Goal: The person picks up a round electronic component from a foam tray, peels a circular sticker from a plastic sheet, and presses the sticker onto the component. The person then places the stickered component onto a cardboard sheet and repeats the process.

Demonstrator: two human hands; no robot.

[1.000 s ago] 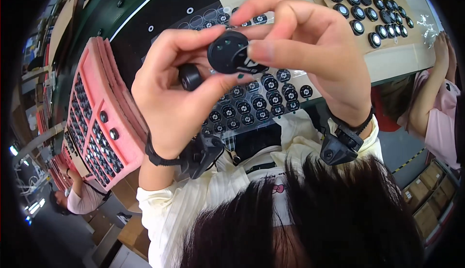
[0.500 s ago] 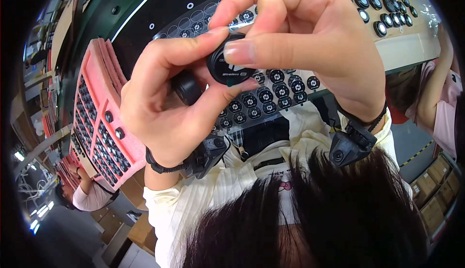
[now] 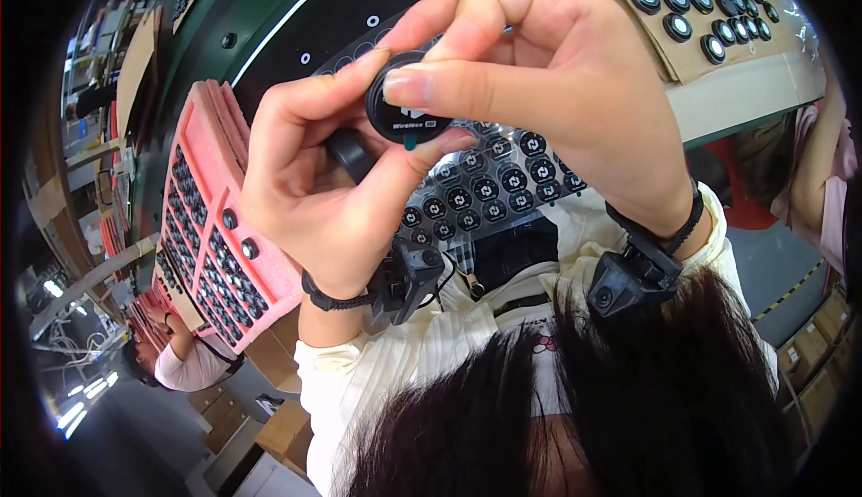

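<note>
Between my two hands is a round black disc-shaped device (image 3: 384, 122), its face carrying a round black label with white print. A small green tab (image 3: 410, 142) sticks out at the label's lower edge. My left hand (image 3: 310, 196) is closed around the disc's rim, fingers at the left and thumb underneath. A second round black piece (image 3: 350, 152) sits tucked in the left palm. My right hand (image 3: 575, 93) has its thumb pressed flat on the label, with its fingers curled at the far rim. Below the hands lies a clear sheet of round black stickers (image 3: 486, 190), partly covered.
Pink foam trays (image 3: 292, 295) filled with black round pieces stand at the left. Several black discs with white centres (image 3: 680, 26) lie on brown cardboard (image 3: 646, 43) at the far right. A green-edged black mat (image 3: 296, 26) is behind. Other people (image 3: 193, 362) are at left and right.
Surroundings have shifted rightward in the picture, while the disc sits slightly further left. Both hands keep their grip, with the right thumb still on the label.
</note>
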